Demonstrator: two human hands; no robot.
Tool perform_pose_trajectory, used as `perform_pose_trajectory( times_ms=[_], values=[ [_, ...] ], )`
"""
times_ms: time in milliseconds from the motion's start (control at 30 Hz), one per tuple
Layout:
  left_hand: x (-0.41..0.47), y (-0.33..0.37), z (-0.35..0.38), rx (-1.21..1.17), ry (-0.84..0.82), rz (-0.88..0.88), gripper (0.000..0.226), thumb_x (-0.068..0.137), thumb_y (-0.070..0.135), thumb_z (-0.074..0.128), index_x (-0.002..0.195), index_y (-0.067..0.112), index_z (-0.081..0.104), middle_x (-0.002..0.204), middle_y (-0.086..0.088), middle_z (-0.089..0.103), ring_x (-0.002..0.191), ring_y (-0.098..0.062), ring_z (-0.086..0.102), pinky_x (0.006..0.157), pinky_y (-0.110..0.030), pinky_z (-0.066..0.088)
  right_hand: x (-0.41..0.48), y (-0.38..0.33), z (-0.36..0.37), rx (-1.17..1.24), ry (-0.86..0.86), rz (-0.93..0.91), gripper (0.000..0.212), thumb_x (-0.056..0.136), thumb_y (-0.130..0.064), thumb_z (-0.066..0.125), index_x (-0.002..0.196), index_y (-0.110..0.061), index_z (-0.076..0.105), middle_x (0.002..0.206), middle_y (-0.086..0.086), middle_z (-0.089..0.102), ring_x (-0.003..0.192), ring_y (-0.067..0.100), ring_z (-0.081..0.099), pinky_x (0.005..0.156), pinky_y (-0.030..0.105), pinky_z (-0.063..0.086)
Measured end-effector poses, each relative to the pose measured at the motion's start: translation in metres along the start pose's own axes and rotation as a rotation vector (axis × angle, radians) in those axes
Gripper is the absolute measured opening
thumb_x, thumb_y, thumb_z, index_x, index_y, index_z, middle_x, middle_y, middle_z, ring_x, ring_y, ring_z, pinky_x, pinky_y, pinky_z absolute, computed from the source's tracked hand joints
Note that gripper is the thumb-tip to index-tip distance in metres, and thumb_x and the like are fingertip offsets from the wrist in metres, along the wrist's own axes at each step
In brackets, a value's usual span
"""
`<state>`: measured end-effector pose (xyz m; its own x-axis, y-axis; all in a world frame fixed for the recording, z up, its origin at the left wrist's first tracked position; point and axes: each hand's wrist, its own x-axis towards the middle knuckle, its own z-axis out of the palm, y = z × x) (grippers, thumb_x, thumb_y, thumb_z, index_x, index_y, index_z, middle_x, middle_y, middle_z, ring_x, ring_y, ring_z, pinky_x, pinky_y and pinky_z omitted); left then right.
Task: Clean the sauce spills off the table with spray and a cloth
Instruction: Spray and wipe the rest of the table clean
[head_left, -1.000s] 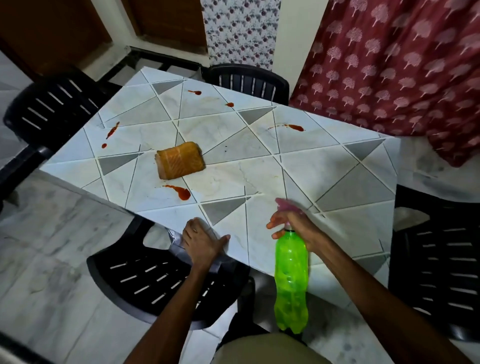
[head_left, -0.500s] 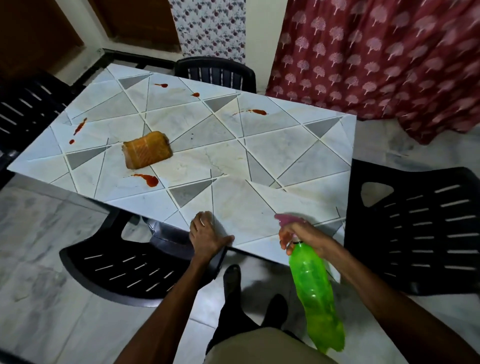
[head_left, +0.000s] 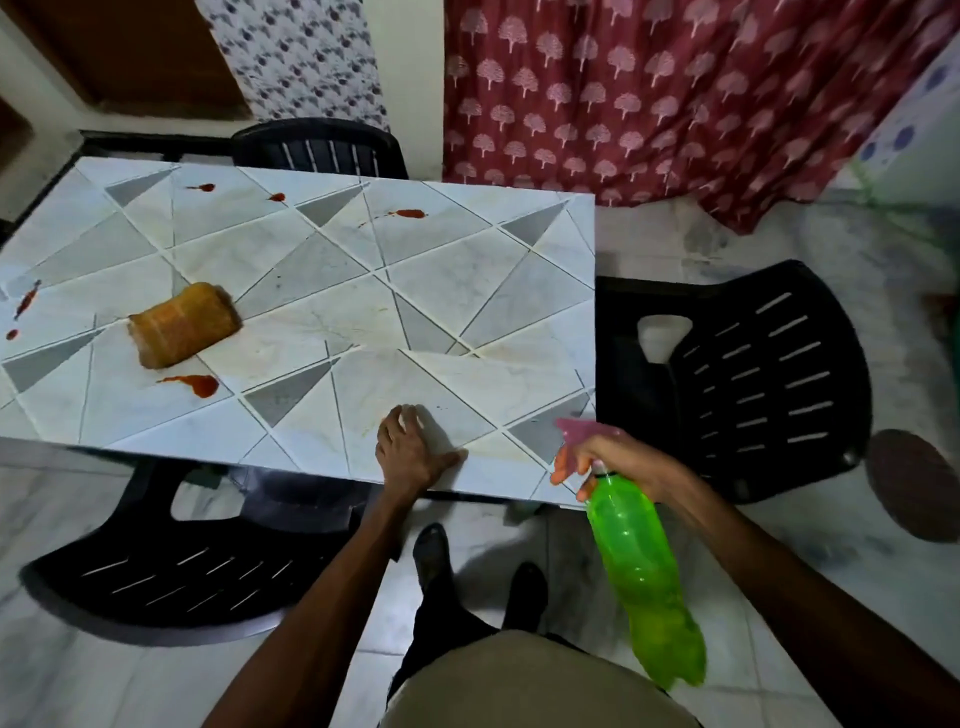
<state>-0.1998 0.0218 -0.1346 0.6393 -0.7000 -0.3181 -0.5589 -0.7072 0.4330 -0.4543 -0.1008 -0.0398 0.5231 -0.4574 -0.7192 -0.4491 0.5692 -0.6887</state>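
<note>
With the right hand (head_left: 618, 462) gripping the green spray bottle (head_left: 639, 571) by its neck, a finger seemingly on the trigger, and the left hand (head_left: 410, 452) resting open and empty on the table (head_left: 467, 291), both well right of the cloth (head_left: 184, 325), best aim the nozzle low toward the sauce spill (head_left: 200, 384) just in front of that cloth.

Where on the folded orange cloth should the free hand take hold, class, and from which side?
Pinch the orange cloth from above at its near right edge. It lies flat and folded on the table, so only top and edges offer hold, and the left hand rests to its right.
</note>
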Motion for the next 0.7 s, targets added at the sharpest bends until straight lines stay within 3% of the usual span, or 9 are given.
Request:
perform_pose_trajectory(
  times_ms=[67,233,400,600,700],
  values=[
    [0.0,0.009,0.004,-0.005,-0.006,0.028,0.116,0.063,0.063,0.081,0.15,0.013,0.024,0.157,-0.012,0.022,0.143,-0.034,0.021,0.115,-0.048,0.024,-0.013,0.017,-0.005,-0.085,-0.033,0.018,0.064,0.079,0.017,0.04,0.133,-0.017,0.05,0.084,0.017,0.064,0.079,0.027,0.068,0.045,0.03,0.053],
    [0.001,0.027,0.018,0.012,-0.013,0.091,0.108,0.066,0.061,0.081,0.147,0.011,0.029,0.154,-0.013,0.026,0.141,-0.035,0.025,0.113,-0.048,0.026,-0.039,0.044,-0.03,-0.04,0.016,0.075,0.065,0.075,0.012,0.042,0.135,-0.008,0.053,0.065,0.017,0.056,0.044,0.022,0.055,0.04,0.023,0.043],
    [0.0,0.046,0.03,0.012,-0.043,0.147,0.104,0.062,0.06,0.083,0.142,0.013,0.036,0.151,-0.012,0.031,0.138,-0.036,0.03,0.11,-0.049,0.032,-0.045,0.036,-0.073,0.187,0.207,-0.014,0.064,0.079,0.018,0.039,0.132,-0.012,0.056,0.086,0.018,0.068,0.073,0.028,0.074,0.042,0.027,0.05],
    [-0.004,0.064,0.044,0.11,-0.067,0.247,0.114,0.061,0.061,0.084,0.146,0.004,0.034,0.15,-0.016,0.032,0.135,-0.039,0.034,0.106,-0.051,0.036,-0.044,0.019,-0.098,0.25,0.294,-0.069,0.073,0.073,0.013,0.041,0.136,-0.018,0.056,0.07,0.014,0.057,0.045,0.023,0.051,0.049,0.028,0.045],
    [-0.004,0.073,0.05,0.119,-0.08,0.27,0.111,0.061,0.057,0.086,0.145,0.005,0.035,0.151,-0.015,0.032,0.136,-0.039,0.034,0.107,-0.05,0.036,-0.056,0.029,-0.099,0.206,0.25,-0.022,0.068,0.077,0.014,0.041,0.134,-0.019,0.056,0.084,0.021,0.064,0.046,0.023,0.059,0.043,0.025,0.047]
  ],
)
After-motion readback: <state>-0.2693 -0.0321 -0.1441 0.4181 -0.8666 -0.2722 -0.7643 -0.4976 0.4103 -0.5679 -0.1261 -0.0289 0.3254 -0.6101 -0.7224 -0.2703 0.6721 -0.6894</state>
